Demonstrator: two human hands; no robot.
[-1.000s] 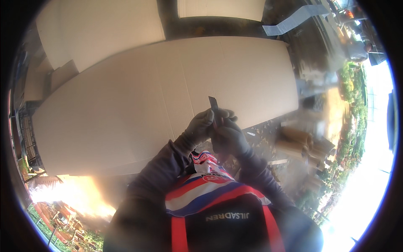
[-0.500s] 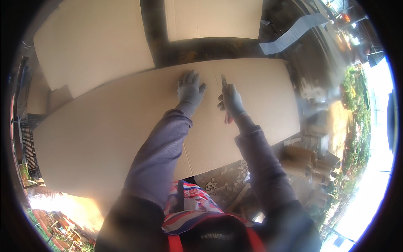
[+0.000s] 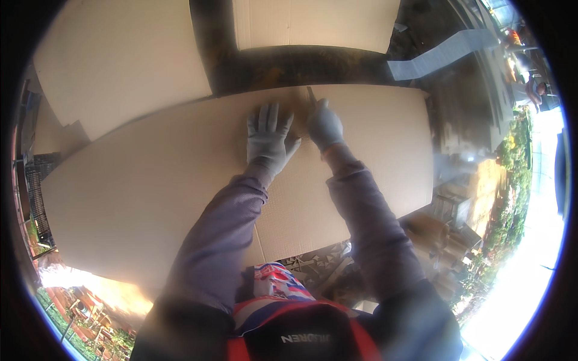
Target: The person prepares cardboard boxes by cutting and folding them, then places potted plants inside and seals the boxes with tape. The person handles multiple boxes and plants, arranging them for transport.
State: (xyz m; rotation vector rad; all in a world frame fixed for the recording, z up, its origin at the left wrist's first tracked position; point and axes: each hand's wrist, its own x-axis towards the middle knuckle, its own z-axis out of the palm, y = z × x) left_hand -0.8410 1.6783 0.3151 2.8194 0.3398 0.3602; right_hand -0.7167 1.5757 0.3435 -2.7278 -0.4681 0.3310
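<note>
Right hand [image 3: 326,124]: had moved farther out, toward the far edge, since the frame half a second earlier; a second earlier both hands had been together close to the body.
Knife [image 3: 310,95]: had travelled with that hand; its thin dark blade pointed away from the person, tip right by the far edge; whether it touched the board could not be told.
Right grip: narrow, gloved fingers wrapped around the knife, the handle mostly hidden.
Left hand [image 3: 267,139]: had kept roughly its place beside the knife hand; palm down, fingers and thumb spread wide, nothing seen in its grasp.
Cardboard sheet [image 3: 385,138]: lay broad and flat under both hands, across the middle of the view.
Beyond the edge: a dark surface [image 3: 289,67] showed between the sheet and a pale upper panel [image 3: 316,24]; a bluish-white strip [image 3: 439,54] lay to the right.
Meaning for the work: the knife seemed brought to bear at the far edge, with the left hand probably steadying the board; no cut could be made out for certain.
</note>
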